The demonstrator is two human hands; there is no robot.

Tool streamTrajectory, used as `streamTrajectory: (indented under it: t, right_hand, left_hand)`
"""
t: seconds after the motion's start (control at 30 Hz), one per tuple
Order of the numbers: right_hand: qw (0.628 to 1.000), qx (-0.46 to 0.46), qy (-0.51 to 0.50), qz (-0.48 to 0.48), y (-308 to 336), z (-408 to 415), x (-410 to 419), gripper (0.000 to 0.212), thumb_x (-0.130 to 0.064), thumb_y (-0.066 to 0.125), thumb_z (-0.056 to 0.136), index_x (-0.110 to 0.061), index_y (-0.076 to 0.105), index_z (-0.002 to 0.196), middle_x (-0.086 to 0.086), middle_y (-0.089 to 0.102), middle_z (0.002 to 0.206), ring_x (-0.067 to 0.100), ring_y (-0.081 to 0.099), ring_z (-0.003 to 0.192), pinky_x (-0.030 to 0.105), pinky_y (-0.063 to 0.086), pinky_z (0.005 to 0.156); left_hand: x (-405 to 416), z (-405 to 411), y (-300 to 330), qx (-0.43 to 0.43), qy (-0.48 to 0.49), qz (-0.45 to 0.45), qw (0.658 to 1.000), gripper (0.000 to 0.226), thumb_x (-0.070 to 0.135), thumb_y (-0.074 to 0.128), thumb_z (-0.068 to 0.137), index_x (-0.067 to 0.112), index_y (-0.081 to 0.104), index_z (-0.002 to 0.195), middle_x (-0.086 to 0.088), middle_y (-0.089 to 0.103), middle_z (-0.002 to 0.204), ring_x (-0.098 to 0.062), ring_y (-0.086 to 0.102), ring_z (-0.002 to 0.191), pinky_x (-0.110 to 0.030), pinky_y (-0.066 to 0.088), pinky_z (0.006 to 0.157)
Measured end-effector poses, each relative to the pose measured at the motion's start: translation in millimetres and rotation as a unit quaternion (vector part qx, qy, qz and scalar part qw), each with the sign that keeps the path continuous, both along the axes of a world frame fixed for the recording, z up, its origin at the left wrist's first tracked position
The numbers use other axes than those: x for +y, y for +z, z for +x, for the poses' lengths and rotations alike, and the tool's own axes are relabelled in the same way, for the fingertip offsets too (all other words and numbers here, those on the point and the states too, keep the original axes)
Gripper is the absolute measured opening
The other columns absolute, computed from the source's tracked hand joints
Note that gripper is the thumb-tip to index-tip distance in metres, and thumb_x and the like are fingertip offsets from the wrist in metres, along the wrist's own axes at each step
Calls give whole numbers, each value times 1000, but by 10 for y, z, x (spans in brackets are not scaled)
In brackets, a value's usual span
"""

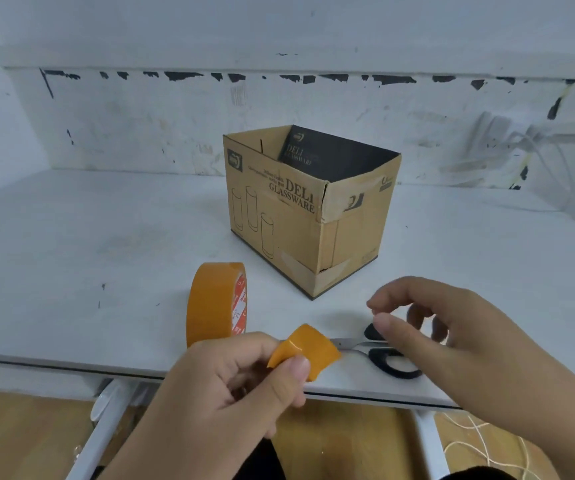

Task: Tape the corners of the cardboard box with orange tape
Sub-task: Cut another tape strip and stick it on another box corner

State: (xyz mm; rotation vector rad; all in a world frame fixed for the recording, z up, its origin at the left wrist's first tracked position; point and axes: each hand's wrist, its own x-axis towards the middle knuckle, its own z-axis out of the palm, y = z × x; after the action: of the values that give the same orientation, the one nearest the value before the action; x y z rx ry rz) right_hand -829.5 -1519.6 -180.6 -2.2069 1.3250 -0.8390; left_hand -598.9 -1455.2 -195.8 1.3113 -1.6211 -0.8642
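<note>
While the left hand (241, 379) pinches a cut tape strip (305, 351) at lower centre, ready for a corner, the right hand (428, 327) hovers loose-fingered and empty; the box (299, 216) waits mid-frame on the table (106, 244).

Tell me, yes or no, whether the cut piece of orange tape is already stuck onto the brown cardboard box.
No: the left hand pinches the cut piece of orange tape above the table edge, apart from the brown cardboard box.
</note>
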Motion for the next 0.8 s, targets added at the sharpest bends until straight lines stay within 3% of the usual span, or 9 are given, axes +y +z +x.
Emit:
streamTrajectory:
  t: [0.07,0.13,0.23,0.4,0.47,0.53,0.63,0.73,0.8]
  right_hand:
    - [993,-88,66,33,106,96,60,31,-66,53,78,-44,64,98,-28,66,95,-1,59,78,8,45,62]
    - [987,-100,120,38,172,190,104,38,-70,52,74,-46,62,103,-24,68,97,1,60,81,9,45,62]
    - [987,-85,135,19,227,263,103,22,-58,61,79,-40,67,92,-22,67,83,-1,57,72,9,42,57]
    - [987,-132,87,2,227,322,89,16,-52,64,81,-37,68,81,-14,64,73,18,51,54,30,45,51]
    - [979,-193,62,0,225,383,66,13,-45,67,82,-33,68,78,-13,62,66,7,46,46,21,38,42]
    - [971,-237,38,-12,256,447,20,12,-38,69,83,-29,68,74,-14,58,57,2,48,47,9,33,44]
    - [966,-256,18,-36,351,517,-60,15,-38,69,82,-27,69,73,-10,58,56,2,47,49,10,34,45]
    - [960,-276,21,-40,407,547,-131,17,-35,68,83,-22,68,72,-5,57,54,2,43,46,11,32,44]
    - [959,-280,21,-39,423,557,-163,17,-34,68,84,-22,69,72,-3,57,54,2,42,46,13,32,43]
  left_hand:
    - [-46,-30,80,-25,-11,-9,1000,35,64,53,71,33,69,73,5,63,50,-10,61,48,-15,47,52]
    - [-92,-53,166,-47,-23,-19,998,33,64,56,75,34,70,74,1,63,50,-11,59,47,-16,47,51]
    - [-153,-55,274,-66,-52,-32,996,33,64,57,74,34,70,77,-6,61,51,-13,52,42,-19,45,46]
    - [-285,-4,385,-92,-59,-23,994,37,67,56,67,36,71,80,-8,51,47,-10,41,42,-22,37,45]
    - [-384,-1,472,-76,-41,-28,996,37,71,60,69,38,72,82,-11,57,52,-19,46,44,-29,39,46]
    - [-481,9,576,-88,-17,-52,995,35,71,63,64,41,72,82,-11,64,59,-29,55,50,-34,47,47]
    - [-589,43,712,-132,6,-119,984,31,68,65,68,41,71,81,0,66,63,-18,58,53,-21,47,47]
    - [-673,63,783,-154,25,-149,976,25,60,59,70,46,64,89,28,66,82,-2,62,58,-6,46,54]
    - [-739,65,780,-157,14,-150,976,25,58,58,73,46,63,93,24,67,85,-7,64,64,-8,49,57]
